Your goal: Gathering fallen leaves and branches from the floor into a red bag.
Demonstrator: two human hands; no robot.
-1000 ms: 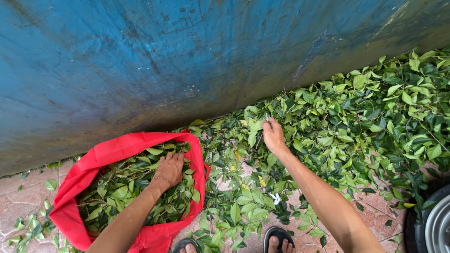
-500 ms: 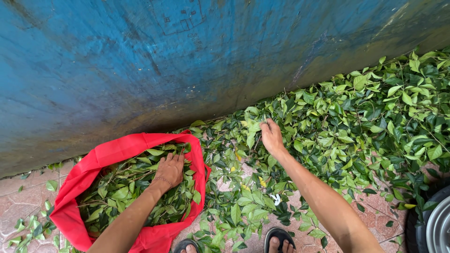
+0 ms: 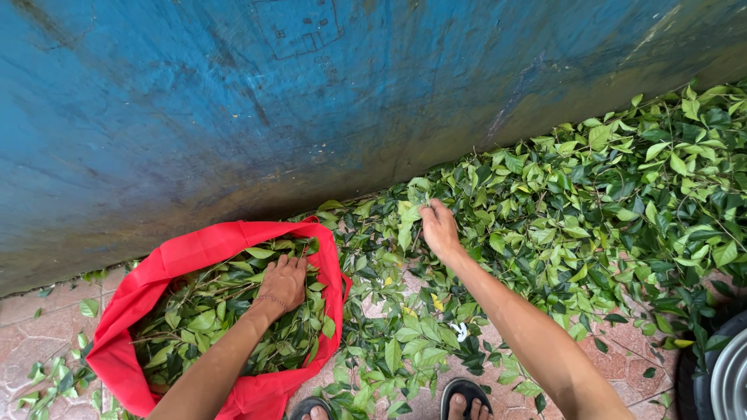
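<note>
A red cloth bag [image 3: 167,264] lies open on the paving, filled with cut green leaves and twigs. My left hand [image 3: 282,281] rests flat on the leaves inside it, fingers spread, a thin bracelet at the wrist. My right hand [image 3: 439,227] is closed on a leafy sprig [image 3: 410,215] at the edge of a big pile of green cuttings [image 3: 591,202] that runs along the foot of the wall. The sprig is lifted slightly off the pile, toward the bag.
A stained blue wall [image 3: 311,101] fills the upper view. My sandalled feet [image 3: 463,398] stand at the bottom edge on reddish pavers [image 3: 23,334]. A wheel with a metal rim [image 3: 724,373] sits at the bottom right. Loose leaves litter the ground by the bag.
My right hand has drawn the sprig a little to the left, toward the bag. My left hand stays pressed on the leaves in the bag.
</note>
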